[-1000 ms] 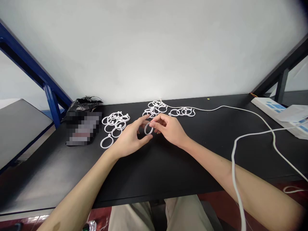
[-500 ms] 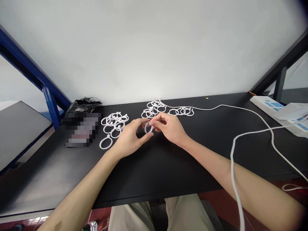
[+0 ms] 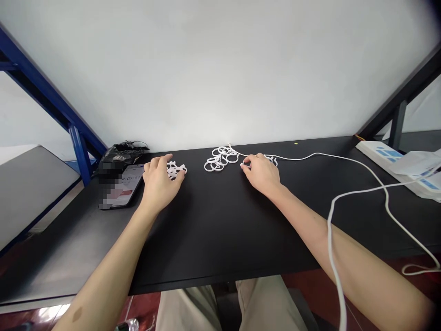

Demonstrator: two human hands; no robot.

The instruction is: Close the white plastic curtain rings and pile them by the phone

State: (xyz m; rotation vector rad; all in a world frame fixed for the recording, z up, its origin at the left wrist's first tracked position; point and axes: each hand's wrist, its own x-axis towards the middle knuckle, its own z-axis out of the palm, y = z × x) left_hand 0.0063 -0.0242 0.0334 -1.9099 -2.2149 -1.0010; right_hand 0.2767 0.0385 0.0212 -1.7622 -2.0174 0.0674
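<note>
My left hand [image 3: 159,181] is open, its thumb and fingers spread over the left pile of white plastic rings [image 3: 177,170]. It covers much of that pile. At the right-hand group, my right hand [image 3: 262,172] has curled fingers, with thumb and index finger pinching a white ring [image 3: 245,163] against the table. Most of that ring is hidden by the hand. More white rings [image 3: 272,159] with small hooked ends peek out behind the knuckles. Between the two hands lies a middle heap of white rings [image 3: 215,163].
A phone [image 3: 127,191] lies on the black table [image 3: 213,230] at left, near a crumpled black plastic bag [image 3: 122,152]. A white cable [image 3: 336,239] loops across the right side over my right forearm. A white-and-blue package [image 3: 396,158] lies far right.
My hands have come apart from the ring they both held at the middle. The left moved left over its pile; the right moved right and back to the right-hand rings.
</note>
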